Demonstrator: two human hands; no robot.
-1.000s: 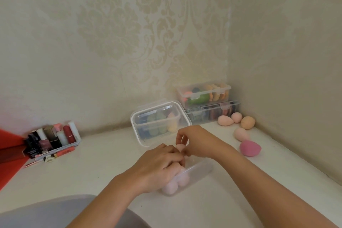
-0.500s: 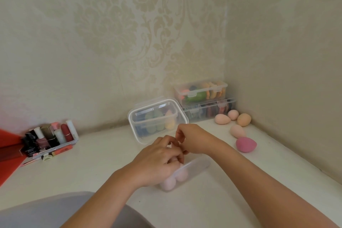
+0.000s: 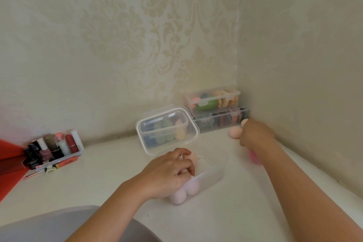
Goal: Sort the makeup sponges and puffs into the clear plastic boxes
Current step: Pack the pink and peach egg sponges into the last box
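Note:
An open clear box (image 3: 213,172) lies on the white table (image 3: 98,179), with pale pink sponges (image 3: 179,195) at its near end. My left hand (image 3: 169,173) is over that end, fingers curled round a peach sponge (image 3: 194,157) at the box's rim. My right hand (image 3: 255,133) reaches into the far right corner, over the loose sponges. A peach sponge (image 3: 234,131) and a pale one (image 3: 244,122) show beside its fingers, which are hidden. A dark pink sponge (image 3: 255,158) lies partly under that wrist.
A lidded clear box (image 3: 167,129) with green and peach sponges leans behind the open one. Two filled clear boxes (image 3: 212,102) are stacked in the corner. A tray of cosmetics (image 3: 55,148) stands at the left by a red object (image 3: 9,165). Walls close the back and right.
My right hand has left the open box and moved right and back to the loose sponges in the corner. My left hand stays at the box, now with a peach sponge showing at its fingers.

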